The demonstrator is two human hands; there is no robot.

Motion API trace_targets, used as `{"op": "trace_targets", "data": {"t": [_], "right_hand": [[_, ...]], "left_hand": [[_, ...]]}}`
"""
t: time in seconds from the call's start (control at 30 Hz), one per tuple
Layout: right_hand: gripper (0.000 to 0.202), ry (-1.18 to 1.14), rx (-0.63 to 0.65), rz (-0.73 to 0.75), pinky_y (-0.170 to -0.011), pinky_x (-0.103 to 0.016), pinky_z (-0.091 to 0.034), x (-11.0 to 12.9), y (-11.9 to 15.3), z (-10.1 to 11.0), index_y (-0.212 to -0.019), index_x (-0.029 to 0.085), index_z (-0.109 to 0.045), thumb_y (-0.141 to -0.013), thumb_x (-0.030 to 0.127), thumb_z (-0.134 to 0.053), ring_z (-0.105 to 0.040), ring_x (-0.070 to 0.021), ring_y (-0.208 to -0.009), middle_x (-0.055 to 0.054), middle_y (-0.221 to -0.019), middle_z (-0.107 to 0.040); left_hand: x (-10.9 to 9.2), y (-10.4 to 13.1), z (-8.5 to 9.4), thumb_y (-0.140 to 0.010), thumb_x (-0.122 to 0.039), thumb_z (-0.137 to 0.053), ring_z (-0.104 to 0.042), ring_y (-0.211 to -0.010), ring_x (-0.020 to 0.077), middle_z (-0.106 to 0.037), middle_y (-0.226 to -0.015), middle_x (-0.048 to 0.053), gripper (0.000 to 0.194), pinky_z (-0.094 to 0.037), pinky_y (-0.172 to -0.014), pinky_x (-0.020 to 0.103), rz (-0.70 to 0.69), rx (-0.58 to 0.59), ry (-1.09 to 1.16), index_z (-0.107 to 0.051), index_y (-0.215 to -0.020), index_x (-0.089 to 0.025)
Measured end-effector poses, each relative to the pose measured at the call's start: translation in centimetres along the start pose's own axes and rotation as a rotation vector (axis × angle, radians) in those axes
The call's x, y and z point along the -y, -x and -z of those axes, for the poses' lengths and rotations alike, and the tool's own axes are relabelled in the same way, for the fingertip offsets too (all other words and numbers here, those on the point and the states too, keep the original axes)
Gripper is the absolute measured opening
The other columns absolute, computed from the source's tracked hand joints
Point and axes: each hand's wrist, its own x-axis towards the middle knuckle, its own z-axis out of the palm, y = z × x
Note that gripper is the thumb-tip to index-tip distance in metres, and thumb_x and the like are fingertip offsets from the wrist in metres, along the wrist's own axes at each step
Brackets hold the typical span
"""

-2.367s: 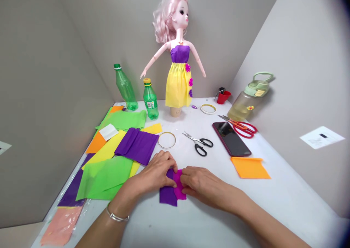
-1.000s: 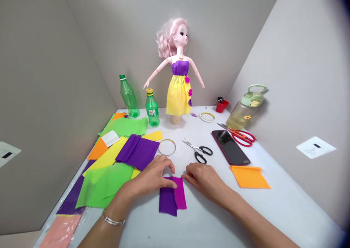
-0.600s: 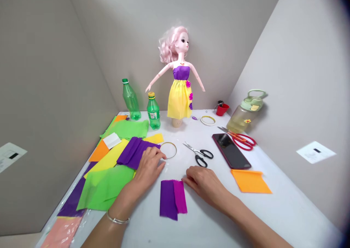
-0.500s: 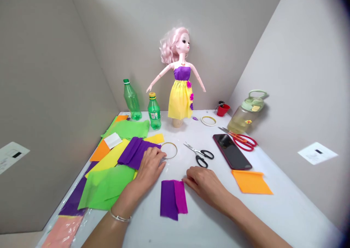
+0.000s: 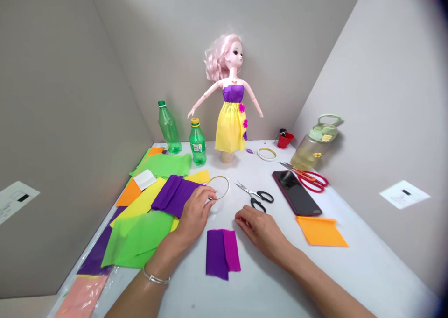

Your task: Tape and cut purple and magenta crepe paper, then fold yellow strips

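Note:
Between the thumb and fingers of my left hand [image 5: 196,213], a thin roll of tape [image 5: 228,186] is pinched at its near edge, its far side tilted up off the table. A folded purple crepe paper piece [image 5: 171,194] lies beside and partly under that hand. My right hand [image 5: 257,224] rests on the table with its fingers curled in, and nothing shows in them. Just beyond it lie black-handled scissors [image 5: 254,196]. In front of me, between my forearms, sit a small purple piece [image 5: 216,255] and a magenta piece [image 5: 232,250] overlapping it.
A pink-haired doll [image 5: 234,94] in a purple and yellow dress stands at the back. Green bottles [image 5: 198,145] are left of it. Colored sheets [image 5: 140,238] cover the left side. To the right are a phone [image 5: 297,193], red-handled scissors [image 5: 311,180], a water bottle [image 5: 313,147] and an orange piece [image 5: 322,231].
My left hand has shifted slightly right and raised the near edge of the tape roll, tilting it. My right hand has drawn a little away from the magenta piece, toward the scissors.

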Motion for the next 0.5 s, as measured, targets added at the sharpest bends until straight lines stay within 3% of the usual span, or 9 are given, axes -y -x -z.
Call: {"op": "trace_targets", "data": {"t": [0.23,0.5], "right_hand": [[0.02,0.119,0.093,0.144,-0.072,-0.024,-0.044,1.2,-3.5,0.4,-0.103,0.018,-0.065,-0.099,0.016,-0.045,-0.064,-0.0165,-0.09,-0.006,-0.097,-0.064],[0.021,0.341,0.271,0.373,-0.069,-0.028,-0.049,4.2,-7.7,0.7,-0.092,0.008,-0.067,-0.083,-0.004,-0.054,-0.064,-0.0226,-0.086,-0.014,-0.093,-0.065]], "left_hand": [[0.3,-0.3,0.5,-0.093,-0.018,-0.053,-0.059,-0.103,0.0191,-0.06,-0.103,0.005,0.009,-0.049,-0.091,0.033,0.088,-0.299,0.132,-0.061,-0.092,-0.021],[0.6,-0.3,0.7,-0.093,-0.017,-0.054,-0.059,-0.103,0.0184,-0.06,-0.103,0.005,0.009,-0.05,-0.091,0.033,0.069,-0.361,0.128,-0.062,-0.094,-0.021]]}}
